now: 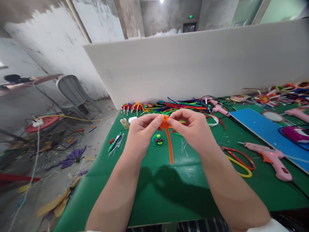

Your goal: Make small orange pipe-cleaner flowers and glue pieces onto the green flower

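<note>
Between my two hands, above the green table (149,206), is an orange pipe cleaner (170,145) with a coiled upper part and a straight tail hanging down. My left hand (145,132) pinches the coil from the left, thumb against fingers. From the right, my right hand (191,127) grips the coil the same way. Below them on the table lies a round green coiled piece (158,140) with yellow and red bits. A few thin white sticks (184,147) lie to its right. Left of my left arm is a small bundle of green, blue and white strips (116,144).
Scissors with red and yellow handles (246,167) and a pink glue gun (267,156) lie at the right, beside a blue board (256,124). Loose pipe cleaners (185,104) are heaped along the back, before a white partition (169,67). Scraps litter the floor at left.
</note>
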`<move>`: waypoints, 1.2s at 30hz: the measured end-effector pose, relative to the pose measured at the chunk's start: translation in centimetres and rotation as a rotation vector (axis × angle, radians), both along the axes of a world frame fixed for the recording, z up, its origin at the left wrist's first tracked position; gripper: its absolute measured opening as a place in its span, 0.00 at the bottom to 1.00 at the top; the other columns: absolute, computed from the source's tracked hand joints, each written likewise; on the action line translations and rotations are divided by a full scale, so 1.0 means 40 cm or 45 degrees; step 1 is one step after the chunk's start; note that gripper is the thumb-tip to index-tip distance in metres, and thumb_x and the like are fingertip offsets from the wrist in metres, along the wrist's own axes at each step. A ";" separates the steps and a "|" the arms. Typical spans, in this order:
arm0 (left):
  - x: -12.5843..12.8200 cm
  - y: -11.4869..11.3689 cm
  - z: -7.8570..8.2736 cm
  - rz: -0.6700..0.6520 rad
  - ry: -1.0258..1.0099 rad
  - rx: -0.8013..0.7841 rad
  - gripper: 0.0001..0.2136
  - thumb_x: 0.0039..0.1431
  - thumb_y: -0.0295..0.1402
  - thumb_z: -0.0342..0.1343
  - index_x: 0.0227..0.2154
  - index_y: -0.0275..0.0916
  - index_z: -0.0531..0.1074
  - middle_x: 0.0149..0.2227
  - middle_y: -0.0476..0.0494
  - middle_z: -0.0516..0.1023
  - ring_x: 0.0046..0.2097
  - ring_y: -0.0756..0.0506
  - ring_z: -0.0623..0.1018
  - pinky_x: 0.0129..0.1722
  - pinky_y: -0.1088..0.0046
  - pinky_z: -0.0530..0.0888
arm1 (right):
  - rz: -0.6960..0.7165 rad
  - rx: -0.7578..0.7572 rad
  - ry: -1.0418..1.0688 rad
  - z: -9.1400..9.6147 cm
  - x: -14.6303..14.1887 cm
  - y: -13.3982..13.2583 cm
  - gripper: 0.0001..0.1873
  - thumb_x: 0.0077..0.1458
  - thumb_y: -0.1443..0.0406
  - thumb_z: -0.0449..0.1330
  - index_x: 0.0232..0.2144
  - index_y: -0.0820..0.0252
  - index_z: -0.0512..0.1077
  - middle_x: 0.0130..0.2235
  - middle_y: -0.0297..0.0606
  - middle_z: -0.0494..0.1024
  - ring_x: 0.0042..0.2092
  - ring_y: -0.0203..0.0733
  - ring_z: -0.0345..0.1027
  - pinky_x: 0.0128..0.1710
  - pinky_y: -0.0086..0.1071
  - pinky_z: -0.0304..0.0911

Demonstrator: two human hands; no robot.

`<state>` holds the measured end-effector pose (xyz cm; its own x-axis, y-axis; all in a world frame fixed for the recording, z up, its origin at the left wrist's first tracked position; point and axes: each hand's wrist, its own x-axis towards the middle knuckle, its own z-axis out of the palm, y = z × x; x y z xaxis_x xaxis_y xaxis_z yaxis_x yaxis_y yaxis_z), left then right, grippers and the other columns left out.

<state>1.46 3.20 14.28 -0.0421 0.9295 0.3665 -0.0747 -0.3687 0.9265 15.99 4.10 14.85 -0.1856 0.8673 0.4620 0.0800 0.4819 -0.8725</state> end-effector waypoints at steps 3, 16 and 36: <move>-0.002 0.001 0.002 -0.033 -0.015 -0.015 0.05 0.49 0.34 0.58 0.26 0.38 0.75 0.24 0.48 0.75 0.27 0.52 0.73 0.29 0.76 0.72 | 0.079 -0.051 0.024 0.001 -0.001 0.001 0.08 0.49 0.61 0.57 0.26 0.61 0.70 0.27 0.34 0.71 0.30 0.33 0.65 0.26 0.26 0.64; -0.001 0.001 0.003 -0.086 -0.052 0.002 0.06 0.50 0.35 0.58 0.27 0.39 0.72 0.25 0.50 0.72 0.25 0.54 0.71 0.25 0.80 0.70 | 0.255 -0.238 0.214 -0.002 -0.008 0.008 0.08 0.47 0.61 0.59 0.25 0.61 0.69 0.26 0.31 0.70 0.29 0.31 0.66 0.25 0.24 0.66; -0.009 -0.012 0.020 0.200 0.271 0.223 0.04 0.51 0.32 0.57 0.29 0.40 0.76 0.26 0.51 0.78 0.27 0.54 0.75 0.27 0.83 0.72 | 0.256 -0.206 0.274 -0.009 -0.018 0.005 0.06 0.46 0.63 0.62 0.28 0.60 0.73 0.28 0.33 0.75 0.29 0.32 0.69 0.28 0.26 0.70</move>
<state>1.10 2.72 15.10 -0.0849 0.8398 0.5362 0.1845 -0.5156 0.8367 15.29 4.29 14.49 -0.2733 0.8884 0.3687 -0.1967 0.3236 -0.9255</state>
